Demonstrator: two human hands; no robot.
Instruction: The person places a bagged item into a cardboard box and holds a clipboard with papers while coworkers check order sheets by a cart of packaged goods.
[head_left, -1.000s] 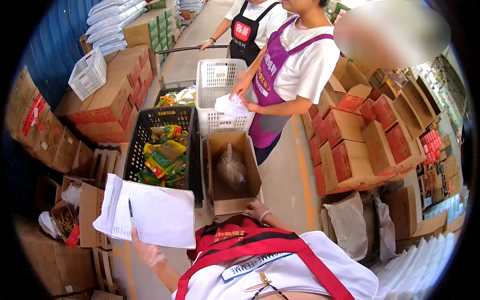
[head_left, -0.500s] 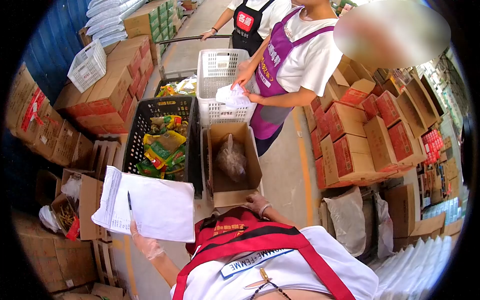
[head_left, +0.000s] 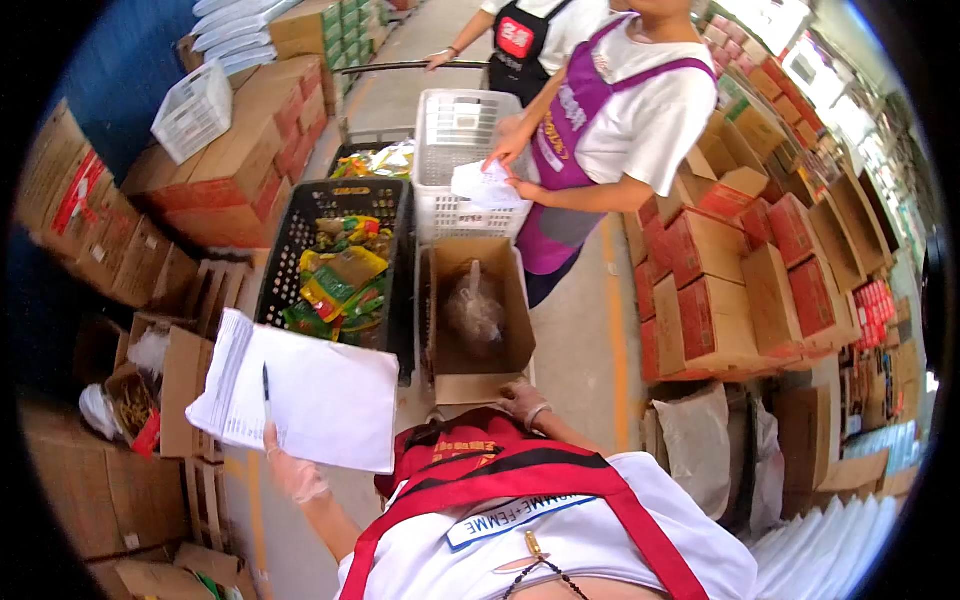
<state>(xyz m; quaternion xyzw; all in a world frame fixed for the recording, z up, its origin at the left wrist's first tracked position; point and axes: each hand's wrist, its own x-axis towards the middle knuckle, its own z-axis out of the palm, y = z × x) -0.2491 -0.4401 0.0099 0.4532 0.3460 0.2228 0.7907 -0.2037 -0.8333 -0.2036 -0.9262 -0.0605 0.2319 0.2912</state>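
Note:
My left hand (head_left: 296, 472), in a clear plastic glove, grips the lower edge of a stack of papers (head_left: 330, 405). A dark pen (head_left: 266, 388) lies upright along the sheets, its lower end at my fingers. My right hand (head_left: 522, 402), gloved too, is curled at the near edge of an open cardboard box (head_left: 478, 388); its fingertips are partly hidden. Inside that box lies a knotted clear plastic bag (head_left: 474, 312) with contents I cannot make out. Left of it, a black crate (head_left: 275, 265) holds several yellow and green packets (head_left: 342, 280).
A white crate (head_left: 470, 222) stands beyond the box. A person in a purple apron (head_left: 560, 150) holds a paper slip (head_left: 490, 185); another in a black apron (head_left: 515, 50) touches a cart rail (head_left: 400, 67). Stacked cartons (head_left: 710, 310) line the right, more cartons (head_left: 240, 170) the left.
The crates and people sit slightly further right in the view. The papers have shifted a little upward with my left hand. My right hand stays at the box edge.

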